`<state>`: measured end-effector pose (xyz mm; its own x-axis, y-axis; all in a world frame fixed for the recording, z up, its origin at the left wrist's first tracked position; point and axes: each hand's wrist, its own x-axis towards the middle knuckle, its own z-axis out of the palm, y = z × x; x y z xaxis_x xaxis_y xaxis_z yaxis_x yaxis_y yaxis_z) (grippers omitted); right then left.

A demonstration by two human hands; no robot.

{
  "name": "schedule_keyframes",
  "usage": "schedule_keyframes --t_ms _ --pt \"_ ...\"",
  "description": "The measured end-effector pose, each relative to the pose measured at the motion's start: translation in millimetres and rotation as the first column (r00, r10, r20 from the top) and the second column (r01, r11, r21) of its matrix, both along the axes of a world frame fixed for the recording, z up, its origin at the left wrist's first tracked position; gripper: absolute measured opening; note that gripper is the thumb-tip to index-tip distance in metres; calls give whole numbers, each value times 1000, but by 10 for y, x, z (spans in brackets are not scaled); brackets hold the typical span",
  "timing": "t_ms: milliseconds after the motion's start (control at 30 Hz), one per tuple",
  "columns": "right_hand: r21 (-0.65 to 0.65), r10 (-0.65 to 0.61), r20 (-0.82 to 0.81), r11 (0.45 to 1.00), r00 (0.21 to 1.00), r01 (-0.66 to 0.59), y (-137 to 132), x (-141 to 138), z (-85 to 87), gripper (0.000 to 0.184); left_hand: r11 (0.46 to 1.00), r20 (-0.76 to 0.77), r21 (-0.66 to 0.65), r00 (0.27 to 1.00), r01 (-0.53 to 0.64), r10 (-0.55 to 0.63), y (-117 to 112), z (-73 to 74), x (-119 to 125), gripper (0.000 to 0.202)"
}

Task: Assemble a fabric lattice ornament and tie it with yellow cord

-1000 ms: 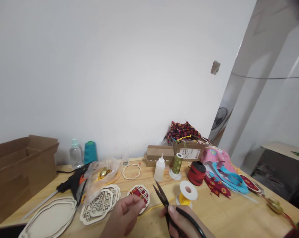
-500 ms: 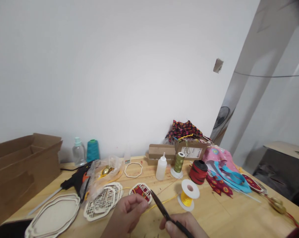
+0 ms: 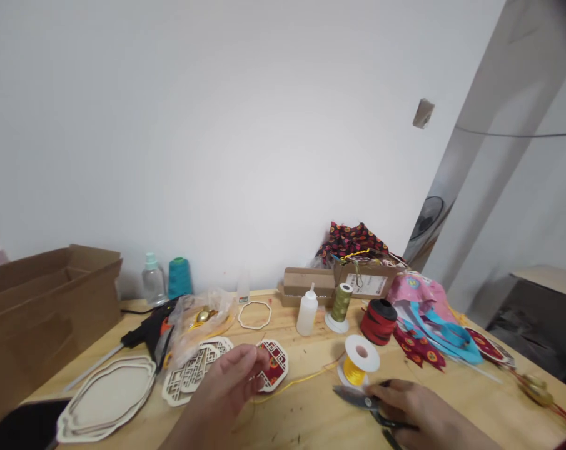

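My left hand (image 3: 231,382) hovers low over the wooden table (image 3: 311,419), fingers pinched together beside a small wooden lattice ornament backed with red patterned cloth (image 3: 274,365). A yellow thread (image 3: 301,379) runs from that hand to a white spool of yellow thread (image 3: 360,361). My right hand (image 3: 416,409) rests on the table to the right, closed over the handles of black scissors (image 3: 358,397). The scissors lie flat, blades together and pointing left, just in front of the spool.
A cardboard box (image 3: 48,294) stands at the left, with a black glue gun (image 3: 146,331), stacked lattice pieces (image 3: 193,374) and oval wooden frames (image 3: 107,397) nearby. Behind are a white squeeze bottle (image 3: 307,310), an olive spool (image 3: 341,303), a red spool (image 3: 379,322) and a fabric pile (image 3: 428,312).
My right hand swung the scissors away from the thread, down and to the right, and laid them flat on the table. My left hand stayed near the ornament. The view tilted slightly.
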<state>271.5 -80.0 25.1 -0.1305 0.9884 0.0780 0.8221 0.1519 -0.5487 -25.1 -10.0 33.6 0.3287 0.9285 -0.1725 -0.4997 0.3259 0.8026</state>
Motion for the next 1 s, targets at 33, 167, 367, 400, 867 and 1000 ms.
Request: schedule_keyframes --t_ms 33,167,367,400,867,1000 --pt "-16 9 110 1000 994 -7 12 -18 22 42 1000 -10 -11 1000 -20 20 4 -3 3 23" --pt "121 145 -15 982 989 -142 34 -345 218 29 994 -145 96 988 -46 60 13 -23 15 29" --pt "230 238 -547 965 803 -129 245 -1215 494 28 910 -419 412 898 53 138 -7 163 40 20" --pt "248 257 -604 960 754 -129 299 -1333 508 26 903 -435 423 892 82 123 -12 213 40 19" --pt "2 6 -992 1000 -129 27 391 -1141 499 19 825 -827 418 535 380 172 -109 10 -44 28" --pt "41 40 -998 999 42 20 485 -1010 464 22 762 -850 514 358 395 387 118 -163 -68 62"
